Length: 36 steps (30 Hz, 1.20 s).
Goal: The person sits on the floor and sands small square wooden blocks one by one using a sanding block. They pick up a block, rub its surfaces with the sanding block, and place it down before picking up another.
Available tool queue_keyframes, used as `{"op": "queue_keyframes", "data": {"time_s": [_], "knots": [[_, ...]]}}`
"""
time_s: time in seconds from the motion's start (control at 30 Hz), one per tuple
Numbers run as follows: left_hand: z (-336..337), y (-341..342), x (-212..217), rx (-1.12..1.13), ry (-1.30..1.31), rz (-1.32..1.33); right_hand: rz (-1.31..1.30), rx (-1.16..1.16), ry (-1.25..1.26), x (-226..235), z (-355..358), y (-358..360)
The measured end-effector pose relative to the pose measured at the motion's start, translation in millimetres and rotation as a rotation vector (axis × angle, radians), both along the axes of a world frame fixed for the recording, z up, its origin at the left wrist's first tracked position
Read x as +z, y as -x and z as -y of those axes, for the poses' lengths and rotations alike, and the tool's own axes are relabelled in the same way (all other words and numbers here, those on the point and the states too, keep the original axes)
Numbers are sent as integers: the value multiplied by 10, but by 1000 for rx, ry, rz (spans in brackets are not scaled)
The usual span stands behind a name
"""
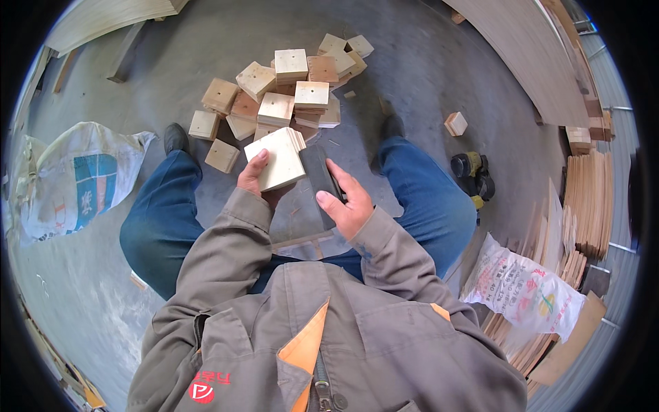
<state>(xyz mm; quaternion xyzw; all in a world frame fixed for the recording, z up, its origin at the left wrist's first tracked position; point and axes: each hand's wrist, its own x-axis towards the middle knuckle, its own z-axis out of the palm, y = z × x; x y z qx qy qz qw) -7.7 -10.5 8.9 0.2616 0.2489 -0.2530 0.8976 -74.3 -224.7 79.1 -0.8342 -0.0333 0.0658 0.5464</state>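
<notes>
grey concrete floor [425,75] in daylight, plywood sheets [528,62] leaning at the right, printed sacks [75,178] lying about.

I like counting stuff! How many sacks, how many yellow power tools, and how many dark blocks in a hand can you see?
Printed sacks: 2, one at the person's left and one at the right
Yellow and black power tools: 1, on the floor
Dark blocks: 1, held in the right hand
Total: 4

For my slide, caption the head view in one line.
Seated person's left hand holds a stack of square wooden pieces, right hand grips a dark block, above a pile of wooden squares.
</notes>
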Motion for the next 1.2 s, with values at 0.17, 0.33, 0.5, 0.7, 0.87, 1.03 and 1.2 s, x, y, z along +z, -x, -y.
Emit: {"op": "queue_keyframes", "data": {"time_s": [0.17, 0.33, 0.5, 0.7, 0.87, 1.03, 1.2], "knots": [[153, 143, 76, -139, -7, -47, 52, -157, 36, -180, 26, -296], [169, 194, 48, -222, 59, 143, 19, -192, -11, -234, 94, -729], [45, 85, 55, -92, -63, -37, 108, -72, 20, -86, -20, -59], [103, 80, 171, -100, 1, -111, 160, -78, 100, -12, -51, -178], [211, 212, 210, -216, 62, -45, 41, -176, -30, -208, 64, -778], [74, 128, 77, -84, -7, -102, 99, -61, 25, -34, -40, -170], [65, 29, 162, -92, -34, -106, 107, -50, 70, 66, -47, 146]]}}
